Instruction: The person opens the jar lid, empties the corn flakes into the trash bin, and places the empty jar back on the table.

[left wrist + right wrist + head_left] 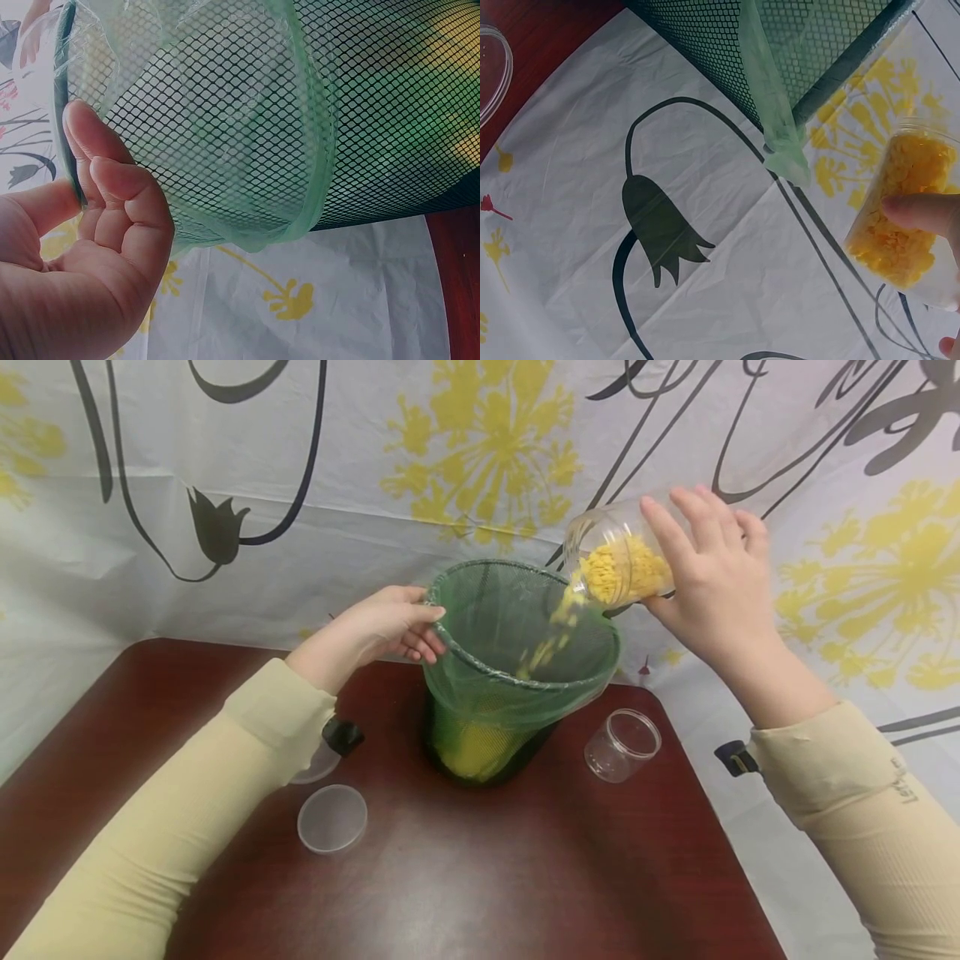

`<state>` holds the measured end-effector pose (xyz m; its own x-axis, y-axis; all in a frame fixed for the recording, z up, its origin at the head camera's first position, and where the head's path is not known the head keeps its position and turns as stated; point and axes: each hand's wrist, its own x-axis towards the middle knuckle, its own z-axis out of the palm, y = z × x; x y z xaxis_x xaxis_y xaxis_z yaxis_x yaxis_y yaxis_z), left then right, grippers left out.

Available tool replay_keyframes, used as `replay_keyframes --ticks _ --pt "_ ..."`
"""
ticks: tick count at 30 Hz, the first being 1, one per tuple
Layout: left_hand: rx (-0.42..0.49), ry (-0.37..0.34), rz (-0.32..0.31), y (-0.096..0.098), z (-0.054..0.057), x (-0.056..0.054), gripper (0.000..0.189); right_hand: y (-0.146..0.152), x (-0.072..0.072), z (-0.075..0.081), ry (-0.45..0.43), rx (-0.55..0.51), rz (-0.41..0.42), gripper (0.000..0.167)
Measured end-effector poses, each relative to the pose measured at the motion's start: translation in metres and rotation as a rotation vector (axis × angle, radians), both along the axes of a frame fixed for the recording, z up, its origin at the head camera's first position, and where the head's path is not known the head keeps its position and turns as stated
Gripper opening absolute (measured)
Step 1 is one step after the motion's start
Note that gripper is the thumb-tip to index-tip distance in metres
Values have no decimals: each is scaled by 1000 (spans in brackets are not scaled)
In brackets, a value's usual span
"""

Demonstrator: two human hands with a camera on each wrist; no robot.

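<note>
A mesh wastebasket (pixel 517 702) lined with a thin green bag (pixel 480 610) stands tilted on the table. My left hand (pixel 390 627) pinches its rim at the left, thumb on top and fingers beneath; the left wrist view shows this hand (pixel 112 232) beside the mesh (pixel 225 127). Over the basket's right side, my right hand (pixel 712 577) grips a clear plastic jar (pixel 615 556) tipped sideways. Small yellow pieces (pixel 551 647) fall from its mouth into the basket, and more yellow shows through the mesh near the bottom. In the right wrist view the thumb (pixel 915 214) presses on the jar (pixel 900 225).
An uncapped clear jar (pixel 622 747) stands on the dark red table (pixel 465 868), right of the basket. Two clear round lids lie at the left, one lid (pixel 332 819) in full view, the other partly behind the sleeve. A patterned white cloth (pixel 322 568) hangs behind the table.
</note>
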<state>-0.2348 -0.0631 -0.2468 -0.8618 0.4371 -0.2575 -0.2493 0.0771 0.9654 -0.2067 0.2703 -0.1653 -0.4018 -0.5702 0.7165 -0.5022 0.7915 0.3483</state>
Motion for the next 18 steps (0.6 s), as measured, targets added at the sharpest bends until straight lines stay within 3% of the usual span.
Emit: replay_keyframes --ticks 18 --pt "1 -20 7 -2 0 0 71 0 1 2 -7 78 -17 81"
